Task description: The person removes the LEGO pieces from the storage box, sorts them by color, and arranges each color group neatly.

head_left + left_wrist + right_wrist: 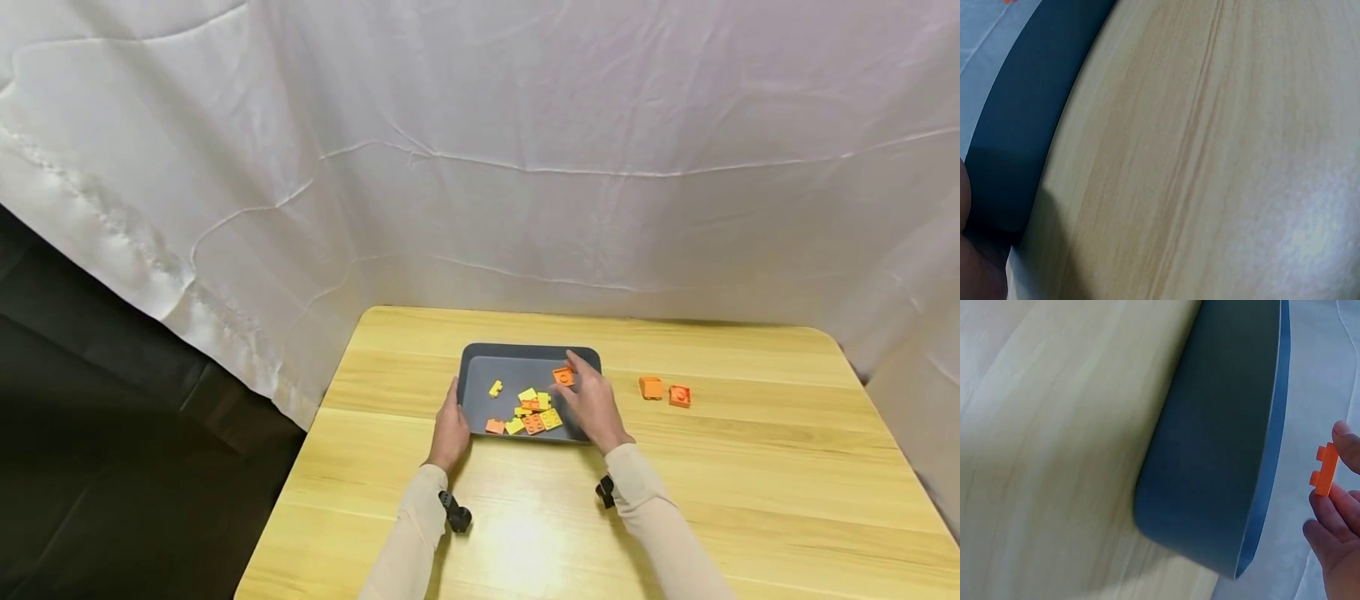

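Note:
My right hand pinches an orange toy brick between thumb and fingertips, over the right part of a dark grey tray. In the right wrist view this orange brick is seen side-on, its studs facing left. At the tray's left side my left hand grips the rim; the left wrist view catches only a bit of that hand at the tray corner. Yellow and orange bricks lie piled in the tray's front middle, among them a yellow brick and an orange brick.
A small yellow brick lies apart on the tray's left. Two orange pieces, one brick and another brick, lie on the wooden table right of the tray. A white curtain hangs behind the table.

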### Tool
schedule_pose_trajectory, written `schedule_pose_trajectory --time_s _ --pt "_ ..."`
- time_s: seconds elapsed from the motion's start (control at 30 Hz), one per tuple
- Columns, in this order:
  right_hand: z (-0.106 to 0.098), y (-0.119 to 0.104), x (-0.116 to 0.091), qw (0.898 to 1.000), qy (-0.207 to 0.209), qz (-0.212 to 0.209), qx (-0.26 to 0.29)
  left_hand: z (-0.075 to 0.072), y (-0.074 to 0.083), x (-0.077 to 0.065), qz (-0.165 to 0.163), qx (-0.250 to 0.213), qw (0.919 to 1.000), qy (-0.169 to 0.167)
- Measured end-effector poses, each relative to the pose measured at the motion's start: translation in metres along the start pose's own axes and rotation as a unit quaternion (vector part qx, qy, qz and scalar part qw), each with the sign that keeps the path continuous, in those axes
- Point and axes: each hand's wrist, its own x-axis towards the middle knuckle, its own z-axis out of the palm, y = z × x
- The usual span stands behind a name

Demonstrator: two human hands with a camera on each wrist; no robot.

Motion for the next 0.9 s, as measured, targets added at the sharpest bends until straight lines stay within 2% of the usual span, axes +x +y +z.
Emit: schedule_pose_trajectory --time_s 0.33,0.57,0.9 --pt "-0.013 0.01 -0.001 0.999 0.001 0.042 0.0 -0.002 -0.002 0.002 0.002 0.005 1.0 -0.001" --pt "-0.024 0.02 -0.003 0.999 0.025 0.044 -0.004 -0.004 -0.003 0.004 0.009 0.005 0.9999 0.003" --pt "-0.041 0.043 -0.015 0.997 0.066 0.048 -0.007 -0.005 -0.002 0.005 -0.001 0.013 0.9999 0.002"
